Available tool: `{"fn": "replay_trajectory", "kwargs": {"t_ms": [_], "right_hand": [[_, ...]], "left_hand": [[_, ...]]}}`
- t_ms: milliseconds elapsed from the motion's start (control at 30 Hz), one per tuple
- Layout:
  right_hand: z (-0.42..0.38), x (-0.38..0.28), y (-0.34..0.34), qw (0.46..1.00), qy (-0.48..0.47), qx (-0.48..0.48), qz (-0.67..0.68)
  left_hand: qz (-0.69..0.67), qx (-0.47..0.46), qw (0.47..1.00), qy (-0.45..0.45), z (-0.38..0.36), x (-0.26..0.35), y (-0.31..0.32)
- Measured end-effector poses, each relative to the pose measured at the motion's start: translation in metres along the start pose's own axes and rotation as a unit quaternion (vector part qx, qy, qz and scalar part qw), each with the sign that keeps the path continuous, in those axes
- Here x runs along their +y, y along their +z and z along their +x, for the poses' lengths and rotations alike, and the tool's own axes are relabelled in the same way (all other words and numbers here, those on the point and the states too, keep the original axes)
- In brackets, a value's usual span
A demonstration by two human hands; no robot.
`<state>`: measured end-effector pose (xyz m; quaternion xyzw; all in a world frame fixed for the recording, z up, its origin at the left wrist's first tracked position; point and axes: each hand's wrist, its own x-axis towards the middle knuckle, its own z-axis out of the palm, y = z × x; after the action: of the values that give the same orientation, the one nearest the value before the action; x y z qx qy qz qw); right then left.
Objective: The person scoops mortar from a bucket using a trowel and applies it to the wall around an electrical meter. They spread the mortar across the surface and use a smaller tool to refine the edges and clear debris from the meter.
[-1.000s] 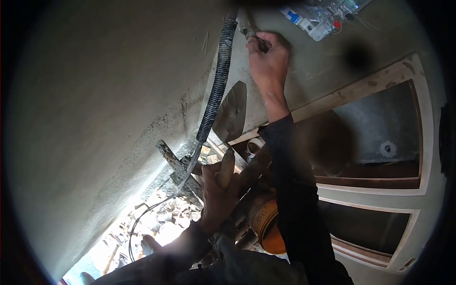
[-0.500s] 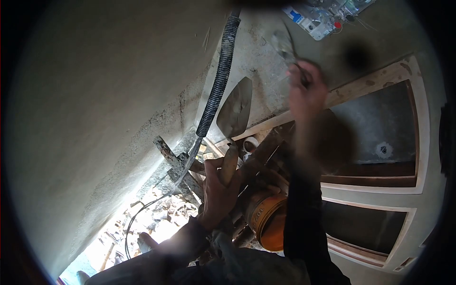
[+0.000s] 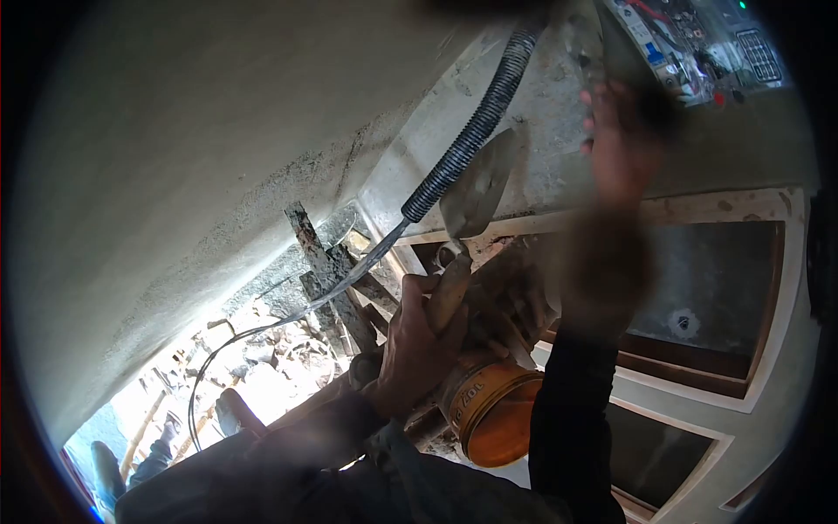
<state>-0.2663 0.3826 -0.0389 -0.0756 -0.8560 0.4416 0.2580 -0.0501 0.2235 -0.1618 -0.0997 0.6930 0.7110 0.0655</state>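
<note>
My left hand (image 3: 419, 345) is wrapped round the wooden handle of a pointed brick trowel (image 3: 478, 192), whose broad grey blade points up toward the wall. My right hand (image 3: 621, 144), blurred by motion, reaches up near the wall surface with its fingers closed on a small trowel (image 3: 585, 44). The small blade is smeared and partly in shadow. Black corrugated conduit (image 3: 471, 131) runs down past the larger blade, which it partly overlaps. Below my hands is an orange bucket (image 3: 493, 406), tilted in view with its mouth toward me.
An electrical box with wiring (image 3: 690, 48) sits at the top right. Pale window frames (image 3: 768, 205) fill the right side. Rough timber pieces (image 3: 319, 253) stand beside the left wall (image 3: 192, 175). Thin cables (image 3: 262, 327) trail from the conduit over bright rubble (image 3: 279, 358) far below.
The view has shifted, so the electrical box shows more fully. My right hand has moved up and right in view with the small trowel; my left hand keeps its hold on the brick trowel.
</note>
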Motion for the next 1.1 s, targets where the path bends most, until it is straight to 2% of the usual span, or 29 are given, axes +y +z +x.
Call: {"fn": "replay_trajectory", "kwargs": {"t_ms": [100, 167, 300, 367, 533, 700, 800, 867, 933, 1100], "right_hand": [[0.032, 0.002, 0.017, 0.998, -0.040, -0.023, 0.035], [0.042, -0.005, 0.020, 0.997, -0.070, -0.017, -0.005], [0.051, -0.002, 0.014, 0.997, -0.066, -0.021, -0.016], [0.044, 0.001, 0.005, 0.998, -0.055, -0.002, -0.002], [-0.001, 0.008, -0.049, 0.998, -0.005, 0.029, -0.058], [-0.054, 0.019, -0.092, 0.996, 0.003, 0.081, -0.038], [-0.057, 0.009, -0.075, 0.999, 0.009, 0.035, -0.017], [-0.034, 0.010, -0.045, 0.999, -0.046, -0.001, -0.028], [-0.003, 0.003, -0.013, 0.999, -0.007, -0.023, -0.030], [0.038, 0.006, 0.034, 0.998, -0.051, -0.036, 0.021]], "left_hand": [[-0.003, 0.001, 1.000, 0.003, -0.001, 0.005, -0.003], [0.004, 0.006, 1.000, 0.005, -0.002, 0.005, -0.005], [0.005, -0.015, 1.000, -0.026, 0.001, 0.007, -0.007], [-0.001, -0.027, 0.998, -0.049, 0.001, 0.006, -0.007], [0.003, -0.016, 1.000, 0.004, 0.002, -0.005, -0.004], [-0.001, -0.001, 1.000, 0.017, 0.002, -0.008, -0.003], [0.005, 0.002, 1.000, 0.016, 0.004, -0.002, -0.006], [0.011, -0.008, 1.000, 0.009, 0.005, 0.001, -0.004], [0.004, 0.001, 1.000, -0.008, 0.006, 0.001, -0.001], [0.006, -0.002, 1.000, 0.015, 0.006, 0.002, -0.005]]}}
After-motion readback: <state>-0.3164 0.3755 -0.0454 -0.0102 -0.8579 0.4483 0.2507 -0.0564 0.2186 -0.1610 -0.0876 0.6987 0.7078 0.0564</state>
